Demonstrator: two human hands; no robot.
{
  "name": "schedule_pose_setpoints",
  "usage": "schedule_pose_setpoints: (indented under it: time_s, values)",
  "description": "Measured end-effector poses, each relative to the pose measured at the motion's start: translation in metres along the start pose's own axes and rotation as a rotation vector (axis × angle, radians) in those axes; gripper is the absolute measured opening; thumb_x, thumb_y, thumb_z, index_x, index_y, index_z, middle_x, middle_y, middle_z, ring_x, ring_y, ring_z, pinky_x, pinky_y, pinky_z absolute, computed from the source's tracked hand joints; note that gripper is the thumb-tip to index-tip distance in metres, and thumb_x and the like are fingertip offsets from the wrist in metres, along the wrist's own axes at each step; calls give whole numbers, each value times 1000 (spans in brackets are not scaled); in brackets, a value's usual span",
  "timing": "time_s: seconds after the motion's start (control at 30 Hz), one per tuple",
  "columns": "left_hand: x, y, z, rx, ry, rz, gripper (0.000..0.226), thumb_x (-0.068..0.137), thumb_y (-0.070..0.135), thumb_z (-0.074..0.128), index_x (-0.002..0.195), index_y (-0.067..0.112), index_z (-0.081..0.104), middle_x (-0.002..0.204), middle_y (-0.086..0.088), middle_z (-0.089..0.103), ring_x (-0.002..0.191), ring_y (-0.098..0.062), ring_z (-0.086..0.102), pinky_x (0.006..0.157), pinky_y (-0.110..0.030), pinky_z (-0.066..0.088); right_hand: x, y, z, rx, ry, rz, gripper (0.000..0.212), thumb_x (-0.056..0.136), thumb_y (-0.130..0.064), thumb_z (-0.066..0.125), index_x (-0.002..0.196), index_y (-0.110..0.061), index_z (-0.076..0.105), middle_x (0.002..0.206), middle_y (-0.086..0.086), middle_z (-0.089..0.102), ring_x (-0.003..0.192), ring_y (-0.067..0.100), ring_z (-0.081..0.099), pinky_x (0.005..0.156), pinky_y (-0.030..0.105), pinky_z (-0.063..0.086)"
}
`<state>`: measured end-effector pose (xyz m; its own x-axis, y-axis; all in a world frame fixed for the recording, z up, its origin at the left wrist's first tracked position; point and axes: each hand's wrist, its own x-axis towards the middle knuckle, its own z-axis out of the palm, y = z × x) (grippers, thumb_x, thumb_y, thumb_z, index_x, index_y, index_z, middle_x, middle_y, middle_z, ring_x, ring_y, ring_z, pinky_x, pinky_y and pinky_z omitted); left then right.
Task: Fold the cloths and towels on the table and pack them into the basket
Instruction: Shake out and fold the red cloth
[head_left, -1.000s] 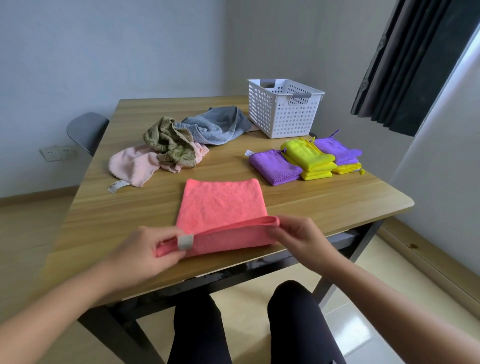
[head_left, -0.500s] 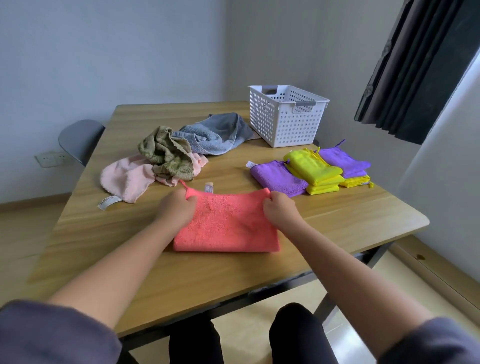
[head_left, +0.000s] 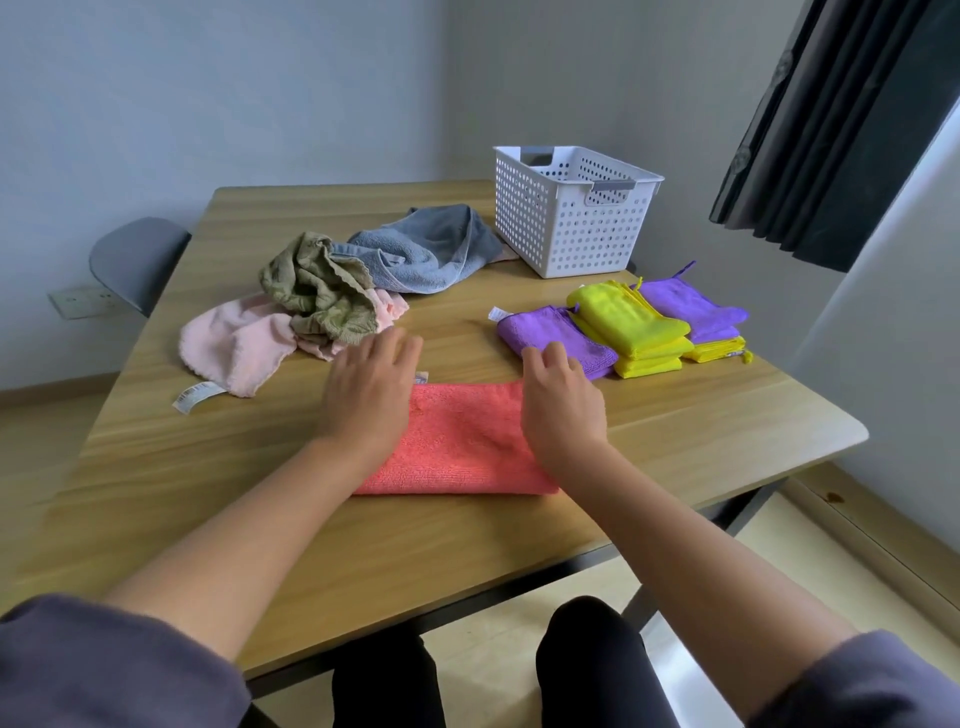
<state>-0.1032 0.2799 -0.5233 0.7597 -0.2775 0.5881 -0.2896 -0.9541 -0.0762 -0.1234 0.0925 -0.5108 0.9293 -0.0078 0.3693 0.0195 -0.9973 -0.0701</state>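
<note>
The left hand (head_left: 369, 400) is pressing flat, fingers straight, on the left end of the folded coral cloth (head_left: 462, 447). The right hand (head_left: 561, 410) is resting on its far right corner with fingers bent; whether they are pinching the edge is unclear. A small tag (head_left: 422, 375) is peeking from the cloth's far edge, unreadable. Left of the cloth, a barcode label (head_left: 199, 396) is trailing from a pink towel (head_left: 234, 338), its print too small to read. Beyond-right, folded purple (head_left: 550, 332) and yellow cloths (head_left: 628, 317) are lying short of the basket (head_left: 566, 228). Bare table (head_left: 701, 431) is showing right of, left of and in front of the cloth.
</note>
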Motion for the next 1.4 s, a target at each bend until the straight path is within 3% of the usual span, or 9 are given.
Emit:
schedule_pose_setpoints:
  time_s: [0.1,0.23,0.67,0.8,0.9,1.0,1.1,1.23,1.4]
  values:
    - [-6,-3,2,-227,-315,131,47,100,23,32,146,15,28,155,-1,20,144,-19,15,116,-35,6,-13,-10,11,244,-61,-153,32,91,-16,35,115,-2,50,122,16,48,114,35,46,88,41,41]
    - [-13,-10,17,-195,-690,62,62,98,50,14,150,22,-5,157,4,-13,143,-10,-13,117,-39,-6,-33,-17,28,128,-394,-178,69,97,-52,21,149,-7,14,158,15,7,146,32,1,118,42,-3]
    - [-31,7,-2,-137,-706,-137,65,96,54,9,150,21,-6,158,0,-12,145,-16,-9,115,-54,-5,-26,5,18,153,-427,-415,95,75,-71,1,151,-15,9,159,9,0,146,23,-9,115,32,-10]
    - [-41,8,-22,-24,-631,-151,66,94,58,12,149,21,20,155,-2,21,142,-18,21,113,-53,8,-20,18,12,139,-288,-451,67,95,-53,32,150,-18,21,159,7,10,147,28,1,119,41,2]
    - [-52,5,-48,82,-364,-95,52,95,52,19,102,23,61,99,4,63,87,-14,57,94,-40,32,-31,23,7,245,-173,-467,51,95,-24,47,144,-16,35,154,7,26,145,32,15,118,47,13]
    - [-60,4,-58,-15,-262,-54,44,95,48,25,72,22,52,69,7,57,61,-12,48,85,-35,40,-54,27,2,421,-146,-565,54,84,-13,40,137,-12,47,148,7,38,142,28,25,116,47,18]
    - [-65,-3,-57,-353,-272,79,50,84,55,21,98,28,61,108,12,61,94,-6,57,99,-33,38,-76,33,-5,493,-208,-663,67,74,-16,33,140,-12,42,151,2,33,145,16,16,118,41,15]
    - [-77,-7,-43,-317,-654,305,73,80,69,1,146,37,-4,152,21,-17,136,9,-23,117,-28,-9,-93,45,-8,466,-319,-712,84,66,-21,34,149,-16,23,157,-4,19,146,10,3,120,38,9]
    - [-82,-2,-43,-301,-715,250,84,72,71,-9,147,33,-12,151,20,-24,131,10,-30,115,-35,-15,-103,50,8,168,-149,-847,87,77,-32,55,151,-17,12,159,-2,13,147,18,4,117,43,11]
